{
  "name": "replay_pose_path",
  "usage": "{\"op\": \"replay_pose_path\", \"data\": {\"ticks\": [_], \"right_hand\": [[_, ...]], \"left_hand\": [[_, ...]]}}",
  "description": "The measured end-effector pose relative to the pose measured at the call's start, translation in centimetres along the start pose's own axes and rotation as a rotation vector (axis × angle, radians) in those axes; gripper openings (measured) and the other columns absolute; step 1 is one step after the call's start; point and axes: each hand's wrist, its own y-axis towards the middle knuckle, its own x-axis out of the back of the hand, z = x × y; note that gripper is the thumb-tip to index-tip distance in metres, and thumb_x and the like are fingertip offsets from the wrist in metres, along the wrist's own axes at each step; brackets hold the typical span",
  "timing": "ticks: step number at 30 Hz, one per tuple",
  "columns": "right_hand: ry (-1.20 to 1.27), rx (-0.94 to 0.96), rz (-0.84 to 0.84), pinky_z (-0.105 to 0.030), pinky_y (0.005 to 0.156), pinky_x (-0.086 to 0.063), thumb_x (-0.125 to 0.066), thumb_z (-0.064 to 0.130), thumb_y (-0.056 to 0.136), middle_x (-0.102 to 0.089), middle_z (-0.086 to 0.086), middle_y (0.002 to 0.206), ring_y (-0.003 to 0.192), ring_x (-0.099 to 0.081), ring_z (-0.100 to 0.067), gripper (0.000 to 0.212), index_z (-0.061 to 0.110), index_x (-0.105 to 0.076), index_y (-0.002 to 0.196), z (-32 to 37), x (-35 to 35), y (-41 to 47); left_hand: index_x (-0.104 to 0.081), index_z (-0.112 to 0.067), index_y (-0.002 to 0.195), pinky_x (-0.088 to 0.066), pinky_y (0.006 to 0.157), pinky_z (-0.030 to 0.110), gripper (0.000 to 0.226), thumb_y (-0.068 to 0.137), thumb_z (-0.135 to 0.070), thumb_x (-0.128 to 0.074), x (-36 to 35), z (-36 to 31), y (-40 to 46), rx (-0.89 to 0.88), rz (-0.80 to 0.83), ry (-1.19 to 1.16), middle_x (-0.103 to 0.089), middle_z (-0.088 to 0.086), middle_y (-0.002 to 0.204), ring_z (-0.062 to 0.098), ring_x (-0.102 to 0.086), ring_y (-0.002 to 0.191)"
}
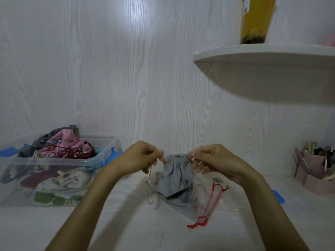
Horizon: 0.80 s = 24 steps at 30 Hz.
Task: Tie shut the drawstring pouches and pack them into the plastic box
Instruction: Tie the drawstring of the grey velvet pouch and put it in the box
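Head view: I see the left hand (143, 156) and right hand (212, 158) each pinching a pale drawstring end with curled fingers, holding the grey pouch (176, 173) gathered between them above the table (126, 223). The plastic box (54, 171), already stuffed with pouches, sits left.

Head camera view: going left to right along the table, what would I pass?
Plastic box stuffed with pouches → left hand → grey pouch held up by its strings → right hand → blue clip → pink pen holder.
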Motion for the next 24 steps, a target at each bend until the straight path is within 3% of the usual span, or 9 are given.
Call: {"op": "replay_pose_path", "data": {"ticks": [4,7,12,15,16,19,20,22,24], "right_hand": [[0.17,0.015,-0.152,-0.017,0.044,-0.024,-0.055,0.027,0.094,-0.036,0.004,0.051,0.042,-0.03,-0.004,0.032,0.017,-0.048,0.064,0.5,-1.5,0.7],[0.132,0.024,-0.247,-0.016,0.042,-0.024,-0.056,0.024,0.093,-0.033,0.004,0.052,0.04,-0.028,-0.004,0.039,0.017,-0.043,0.057,0.5,-1.9,1.1],[-0.012,-0.02,-0.326,-0.019,0.048,-0.031,-0.061,0.026,0.09,-0.039,0.003,0.052,0.048,-0.034,-0.009,0.041,0.016,-0.048,0.053,0.1,-0.9,1.1],[-0.105,0.018,-0.442,-0.02,0.056,-0.035,-0.062,0.031,0.088,-0.044,0.006,0.054,0.053,-0.04,-0.009,0.039,0.016,-0.053,0.054,-0.1,-0.7,1.0],[-0.108,0.023,-0.438,-0.02,0.055,-0.034,-0.062,0.032,0.088,-0.042,0.006,0.053,0.052,-0.039,-0.009,0.038,0.015,-0.054,0.055,0.0,-0.5,1.0],[-0.111,-0.028,-0.317,-0.018,0.048,-0.031,-0.061,0.034,0.089,-0.037,0.002,0.053,0.048,-0.033,-0.009,0.036,0.015,-0.056,0.059,0.4,-0.1,0.5],[-0.126,-0.045,-0.279,-0.017,0.047,-0.031,-0.061,0.035,0.089,-0.038,0.002,0.054,0.048,-0.033,-0.009,0.035,0.015,-0.057,0.06,0.6,-0.1,0.3],[-0.141,-0.055,-0.246,-0.017,0.048,-0.031,-0.061,0.036,0.088,-0.038,0.001,0.055,0.048,-0.033,-0.009,0.034,0.015,-0.059,0.062,0.7,-0.3,0.2],[-0.137,-0.05,-0.265,-0.017,0.048,-0.031,-0.061,0.036,0.089,-0.039,0.001,0.056,0.048,-0.034,-0.009,0.034,0.014,-0.06,0.063,0.7,-0.5,0.2]], "left_hand": [[-0.052,-0.02,0.066,-0.033,0.043,0.014,0.036,0.099,-0.03,-0.043,-0.9,-0.4,1.1,0.117,-0.154,-0.342,-0.04,-0.008,0.06,0.003,-0.036,0.046],[-0.051,-0.02,0.065,-0.033,0.043,0.012,0.035,0.098,-0.028,-0.045,-0.9,-0.2,1.2,0.129,-0.193,-0.48,-0.038,-0.006,0.065,0.007,-0.033,0.052],[-0.055,-0.018,0.066,-0.04,0.051,0.016,0.034,0.098,-0.025,-0.047,0.0,-0.1,0.3,0.04,-0.102,-0.297,-0.053,-0.016,0.073,0.001,-0.042,0.052],[-0.064,-0.029,0.067,-0.041,0.056,0.03,0.031,0.094,-0.038,-0.051,-0.4,0.5,0.3,-0.059,-0.09,-0.013,-0.061,-0.004,0.063,0.013,-0.044,0.055],[-0.066,-0.032,0.07,-0.043,0.059,0.029,0.026,0.092,-0.041,-0.054,-0.5,0.7,0.2,-0.073,-0.084,0.055,-0.065,0.001,0.07,0.015,-0.049,0.06],[-0.064,-0.035,0.088,-0.046,0.074,0.022,0.003,0.087,-0.033,-0.065,-1.0,0.7,0.1,-0.085,-0.111,0.27,-0.063,-0.015,0.09,0.006,-0.054,0.081],[-0.06,-0.033,0.095,-0.045,0.075,0.023,0.012,0.085,-0.032,-0.067,-1.4,0.5,0.0,-0.069,-0.126,0.344,-0.059,-0.017,0.095,0.006,-0.054,0.086],[-0.056,-0.029,0.096,-0.046,0.07,0.022,0.022,0.081,-0.03,-0.072,-1.6,-0.2,-0.1,0.014,-0.122,0.36,-0.057,-0.014,0.095,0.008,-0.056,0.082],[-0.064,-0.024,0.093,-0.047,0.059,0.018,0.012,0.083,-0.023,-0.07,-1.1,-1.1,-0.5,0.11,0.01,0.299,-0.063,-0.009,0.09,0.005,-0.058,0.07]]}}
